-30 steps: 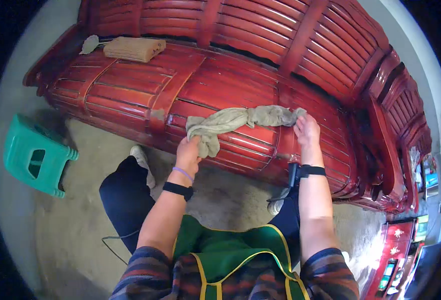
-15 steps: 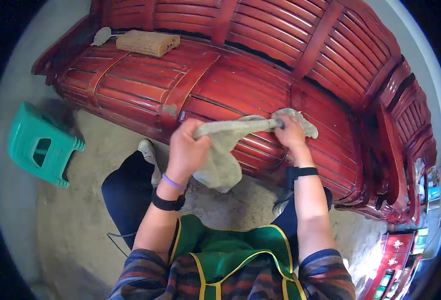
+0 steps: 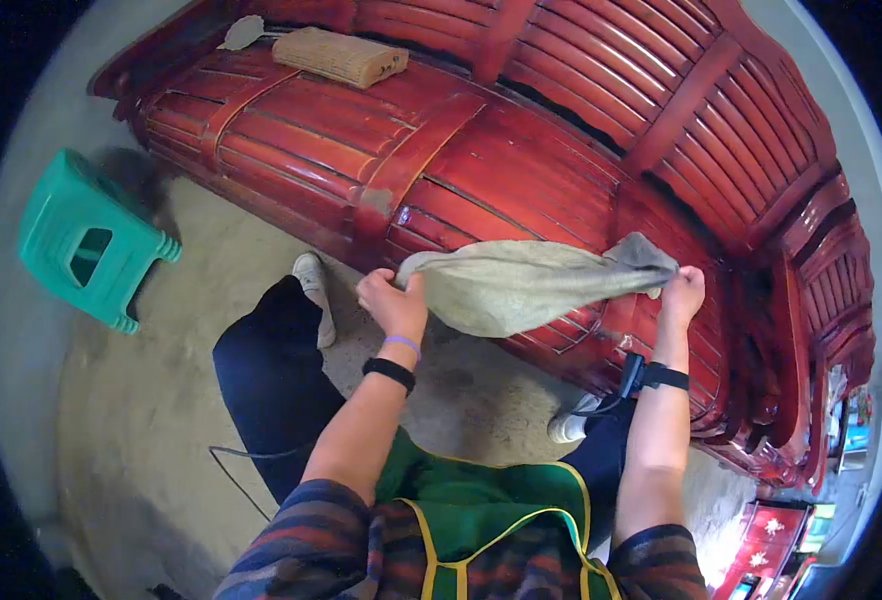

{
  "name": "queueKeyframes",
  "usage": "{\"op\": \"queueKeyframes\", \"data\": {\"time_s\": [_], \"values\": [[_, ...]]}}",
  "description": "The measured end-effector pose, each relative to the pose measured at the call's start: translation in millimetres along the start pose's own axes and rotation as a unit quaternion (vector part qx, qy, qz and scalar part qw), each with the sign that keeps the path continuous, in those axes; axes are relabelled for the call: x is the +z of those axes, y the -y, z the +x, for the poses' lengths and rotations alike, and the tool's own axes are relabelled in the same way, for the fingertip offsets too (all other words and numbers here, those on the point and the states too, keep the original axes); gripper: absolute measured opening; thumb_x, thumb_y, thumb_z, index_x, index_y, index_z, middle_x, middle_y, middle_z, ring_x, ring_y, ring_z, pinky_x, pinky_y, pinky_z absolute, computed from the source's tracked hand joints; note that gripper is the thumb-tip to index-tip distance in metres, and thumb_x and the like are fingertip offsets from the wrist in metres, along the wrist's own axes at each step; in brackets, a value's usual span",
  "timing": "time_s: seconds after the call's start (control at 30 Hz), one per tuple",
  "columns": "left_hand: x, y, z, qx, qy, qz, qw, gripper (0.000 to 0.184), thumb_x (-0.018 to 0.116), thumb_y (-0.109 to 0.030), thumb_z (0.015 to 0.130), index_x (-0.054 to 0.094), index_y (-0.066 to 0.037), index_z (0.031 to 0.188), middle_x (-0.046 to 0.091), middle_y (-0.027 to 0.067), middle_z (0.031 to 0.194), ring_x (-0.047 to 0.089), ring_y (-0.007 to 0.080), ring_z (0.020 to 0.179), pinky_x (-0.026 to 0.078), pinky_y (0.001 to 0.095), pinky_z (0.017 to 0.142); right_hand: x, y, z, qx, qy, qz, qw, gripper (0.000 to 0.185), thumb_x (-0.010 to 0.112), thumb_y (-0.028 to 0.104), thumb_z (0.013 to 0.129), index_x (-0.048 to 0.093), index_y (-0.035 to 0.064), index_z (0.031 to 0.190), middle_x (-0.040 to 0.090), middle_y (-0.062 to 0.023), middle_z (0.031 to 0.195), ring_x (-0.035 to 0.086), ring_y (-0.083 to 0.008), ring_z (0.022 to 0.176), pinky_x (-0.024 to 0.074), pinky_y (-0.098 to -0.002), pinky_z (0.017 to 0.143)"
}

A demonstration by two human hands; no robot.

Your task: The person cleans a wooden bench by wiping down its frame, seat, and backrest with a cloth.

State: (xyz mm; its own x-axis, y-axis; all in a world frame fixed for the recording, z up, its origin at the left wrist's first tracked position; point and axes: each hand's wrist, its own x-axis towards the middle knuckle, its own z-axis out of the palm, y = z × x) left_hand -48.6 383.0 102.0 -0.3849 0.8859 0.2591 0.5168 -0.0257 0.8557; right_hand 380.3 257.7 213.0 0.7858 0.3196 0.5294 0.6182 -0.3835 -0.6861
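Seen from above: pale grey cloth [image 3: 506, 285] strung between two hands, across the front edge of a red wooden bench [image 3: 536, 165]. Touching the slats or just above them — cannot tell from this angle. Pinched at its left end between thumb and fingers of the left hand [image 3: 396, 300]. Pinched at its right end, gathered and darker there, by the right hand [image 3: 684, 295]. Wide and sagging in the middle, narrowing to the right, with a fold near the right-hand grip.

On the left wrist, a purple band [image 3: 402, 344] and a black strap [image 3: 389, 375]; on the right, another dark strap with a small device [image 3: 634, 375] attached.

At the far left of the seat, a tan slatted block [image 3: 336, 57], with a pale hand fan [image 3: 244, 32] just beside it. On the floor [image 3: 161, 410], well apart from the cloth, a green plastic stool [image 3: 81, 240], tipped-looking — perhaps only lens bend. Below the arms, a green apron [image 3: 481, 490] with yellow edging, dark trousers [image 3: 276, 370] and pale shoes [image 3: 316, 300] near the bench.
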Motion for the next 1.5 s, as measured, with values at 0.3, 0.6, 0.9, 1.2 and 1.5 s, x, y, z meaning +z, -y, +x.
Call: {"op": "queueKeyframes", "data": {"time_s": [0.3, 0.6, 0.9, 1.2, 1.5], "values": [[43, -2, -22, -0.208, 0.057, -0.292, 0.932, 0.029, 0.063, -0.026, 0.089, 0.064, 0.003, 0.087, 0.058, 0.0064, 0.072, 0.053, 0.0192, 0.066, 0.046, 0.0337, 0.066, 32, 48, -102, -0.223, 0.174, -0.263, 0.923, 0.046, 0.056, 0.014, 0.080, 0.051, 0.0023, 0.125, 0.043, -0.0227, 0.138, 0.043, -0.0412, 0.123, 0.0384, -0.0491, 0.100], [51, 3, -20, -0.353, 0.029, -0.369, 0.859, 0.030, 0.049, -0.020, 0.090, 0.055, -0.001, 0.067, 0.047, -0.0023, 0.058, 0.045, 0.0125, 0.055, 0.040, 0.0312, 0.053, 53, 51, -117, -0.180, 0.174, -0.265, 0.931, 0.060, 0.055, 0.042, 0.089, 0.046, 0.0022, 0.133, 0.041, -0.0198, 0.142, 0.038, -0.0384, 0.129, 0.0308, -0.0495, 0.106], [89, 49, -30, -0.177, -0.012, -0.037, 0.983, 0.045, 0.052, -0.023, 0.091, 0.048, 0.005, 0.125, 0.042, 0.0260, 0.125, 0.045, 0.0359, 0.105, 0.039, 0.0418, 0.092, 57, 50, -119, -0.210, 0.164, -0.280, 0.922, 0.058, 0.056, 0.040, 0.088, 0.046, 0.0021, 0.131, 0.044, -0.0191, 0.138, 0.043, -0.0389, 0.123, 0.0336, -0.0495, 0.103], [90, 61, -15, -0.124, -0.002, -0.009, 0.992, 0.047, 0.055, -0.018, 0.085, 0.050, 0.010, 0.122, 0.041, 0.0321, 0.125, 0.044, 0.0439, 0.110, 0.036, 0.0466, 0.099, 75, 69, -129, -0.233, 0.155, -0.262, 0.924, 0.054, 0.057, 0.036, 0.087, 0.047, 0.0033, 0.130, 0.046, -0.0182, 0.136, 0.044, -0.0384, 0.122, 0.0358, -0.0493, 0.099], [53, 56, -9, -0.029, 0.093, 0.188, 0.977, 0.042, 0.060, -0.022, 0.080, 0.058, 0.001, 0.115, 0.046, 0.0248, 0.127, 0.046, 0.0414, 0.114, 0.042, 0.0519, 0.089, 76, 66, -128, -0.230, 0.165, -0.235, 0.930, 0.055, 0.057, 0.037, 0.087, 0.047, 0.0044, 0.130, 0.046, -0.0168, 0.136, 0.043, -0.0374, 0.123, 0.0346, -0.0490, 0.100]]}}
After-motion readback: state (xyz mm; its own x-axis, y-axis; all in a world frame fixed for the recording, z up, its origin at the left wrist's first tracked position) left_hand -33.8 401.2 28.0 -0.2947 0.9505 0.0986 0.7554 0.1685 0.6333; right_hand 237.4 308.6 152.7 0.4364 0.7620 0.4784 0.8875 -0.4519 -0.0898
